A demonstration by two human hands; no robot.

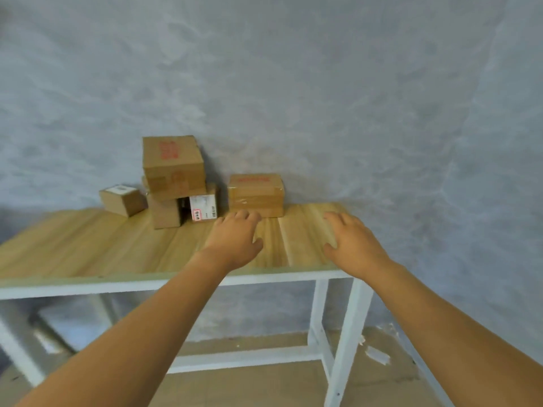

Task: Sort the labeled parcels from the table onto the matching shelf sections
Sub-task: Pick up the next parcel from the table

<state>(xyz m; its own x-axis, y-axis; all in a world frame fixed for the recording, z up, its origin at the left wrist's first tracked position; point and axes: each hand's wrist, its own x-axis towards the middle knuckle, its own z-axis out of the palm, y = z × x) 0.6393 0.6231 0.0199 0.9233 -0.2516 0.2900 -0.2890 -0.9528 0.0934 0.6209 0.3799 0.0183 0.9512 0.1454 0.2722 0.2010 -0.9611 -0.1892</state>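
- Head view: both hands reach forward over the wooden bench (88,245), palms down, fingers spread and loose, grasping nothing.
- The left hand (236,237) has its fingertips just in front of the low taped parcel (255,195), close to its lower left corner; whether they touch the cardboard cannot be told.
- The right hand (351,240) hovers to the right of that parcel, clearly apart from it, over bare wood.
- The low taped parcel sits at the back of the bench against the grey wall (293,83), with red print on its top.
- To its left a stack stands near the wall: a top box (173,167) with red print resting on a lower box (164,212), and a box with a white label (203,207) tucked just beside them.
- A small box (122,199) with a white label on top lies further left, a little apart from the stack.
- No shelf shows here, so nothing placed can be checked.
- By my judgement much of the sorting is left: five parcels are on the bench, and the step in hand looks like taking up the low taped parcel with both hands.
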